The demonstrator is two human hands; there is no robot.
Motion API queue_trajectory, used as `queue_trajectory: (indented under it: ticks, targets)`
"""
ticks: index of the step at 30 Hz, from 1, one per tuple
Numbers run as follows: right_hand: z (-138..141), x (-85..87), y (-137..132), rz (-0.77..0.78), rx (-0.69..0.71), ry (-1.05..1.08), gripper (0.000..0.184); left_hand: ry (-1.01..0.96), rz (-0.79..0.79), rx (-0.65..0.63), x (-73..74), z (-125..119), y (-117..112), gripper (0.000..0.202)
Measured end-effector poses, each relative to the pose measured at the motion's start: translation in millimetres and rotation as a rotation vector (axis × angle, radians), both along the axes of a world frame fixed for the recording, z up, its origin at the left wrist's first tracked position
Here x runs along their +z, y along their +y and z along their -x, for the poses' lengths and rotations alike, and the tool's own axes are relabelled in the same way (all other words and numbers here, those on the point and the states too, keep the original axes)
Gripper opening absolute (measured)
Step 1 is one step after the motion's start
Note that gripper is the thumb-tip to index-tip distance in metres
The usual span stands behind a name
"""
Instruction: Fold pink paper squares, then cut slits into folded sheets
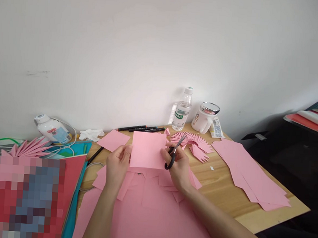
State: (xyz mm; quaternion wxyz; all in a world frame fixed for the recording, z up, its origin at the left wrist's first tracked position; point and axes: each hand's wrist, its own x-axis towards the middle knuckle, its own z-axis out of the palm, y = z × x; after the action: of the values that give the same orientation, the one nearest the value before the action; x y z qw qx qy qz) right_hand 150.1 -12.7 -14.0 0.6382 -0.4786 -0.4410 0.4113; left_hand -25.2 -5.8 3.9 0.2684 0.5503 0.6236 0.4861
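A square of pink paper (148, 150) is held up between my two hands, above the table. My left hand (119, 162) pinches its left edge between thumb and fingers. At the right edge, my right hand (178, 167) grips the paper and also carries black-handled scissors (170, 162), their blades pointing up and away. Whether the blades are fully closed is hard to make out. Below the hands lie a large pink sheet (153, 219) and several smaller pink pieces (124, 190). Another pink square (114, 140) lies just beyond my left hand.
Pleated pink paper (191, 139), a water bottle (182, 111), a white mug (203, 118) and black markers (147, 129) stand or lie near the wall. Long pink strips (249, 171) cover the table's right side. A white bottle (53, 128) and a red folder (73, 171) are at left.
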Motion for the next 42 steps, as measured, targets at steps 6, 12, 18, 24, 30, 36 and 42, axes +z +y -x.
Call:
queue_trajectory:
  ticks: [6,12,18,24,30,36,42]
  targets:
    - [-16.1,7.2,9.5,0.048,-0.066,-0.352,0.027,0.811,0.045,0.323,-8.9,4.3,0.4,0.035]
    - [-27.0,28.6,0.4,0.284,-0.02,-1.278,0.041,0.979,0.308,0.305,-4.9,-2.5,-4.3,0.045]
    - [-29.4,42.3,-10.2,0.17,-0.038,-1.296,0.027,0.929,0.312,0.286,-8.0,-1.4,-1.3,0.049]
    - [-15.2,24.2,2.4,-0.006,0.533,-0.422,0.024,0.486,0.184,0.317,-5.6,4.4,3.1,0.036]
    - [-3.6,-1.4,10.7,0.146,0.559,0.003,0.033,0.364,-0.083,0.493,-2.5,7.6,3.3,0.012]
    - [-4.3,-8.4,11.2,0.065,0.531,0.172,0.038,0.224,-0.358,0.42,0.6,0.5,-2.1,0.015]
    - [-5.7,-7.5,12.1,-0.134,0.318,0.174,0.032,0.167,-0.302,-0.166,4.2,-15.5,-11.7,0.013]
